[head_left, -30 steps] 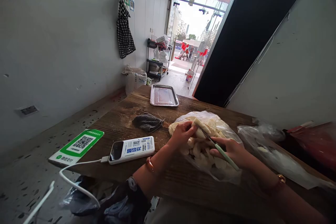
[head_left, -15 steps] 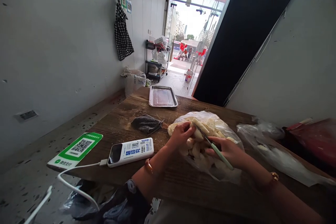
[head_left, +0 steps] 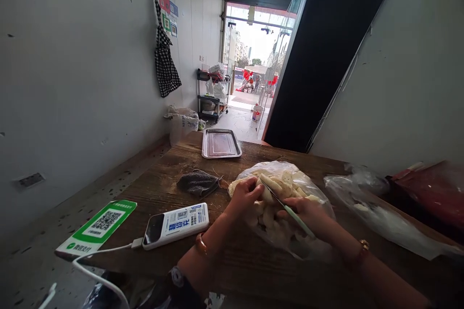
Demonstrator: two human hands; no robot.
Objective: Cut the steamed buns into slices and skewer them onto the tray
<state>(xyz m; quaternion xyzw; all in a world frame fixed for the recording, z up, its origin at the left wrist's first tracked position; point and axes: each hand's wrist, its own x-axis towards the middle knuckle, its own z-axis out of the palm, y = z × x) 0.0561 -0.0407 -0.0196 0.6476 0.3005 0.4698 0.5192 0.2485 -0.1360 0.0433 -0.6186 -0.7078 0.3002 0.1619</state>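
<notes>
My left hand (head_left: 247, 195) is closed around a pale, peeled piece of food (head_left: 267, 196), whose exact kind I cannot make out. In my right hand (head_left: 306, 212) is a knife (head_left: 295, 218) with a light green handle, its narrow blade lying against that piece. Both hands are over an open clear plastic bag (head_left: 290, 246) on the table. Many similar pale pieces (head_left: 286, 179) are heaped in the bag, partly hidden by my hands.
On the wooden table (head_left: 170, 166) are a metal tray (head_left: 222, 145), a dark grey cloth (head_left: 198, 182), a white power bank (head_left: 177, 226) with a cable, and a green QR-code card (head_left: 99, 224). Another plastic bag (head_left: 380, 217) and a red bag (head_left: 427, 188) are at the right.
My view has tilted upward, so the table sits lower in the picture. The pale piece's end no longer sticks up above my left fingers. Both hands keep their holds.
</notes>
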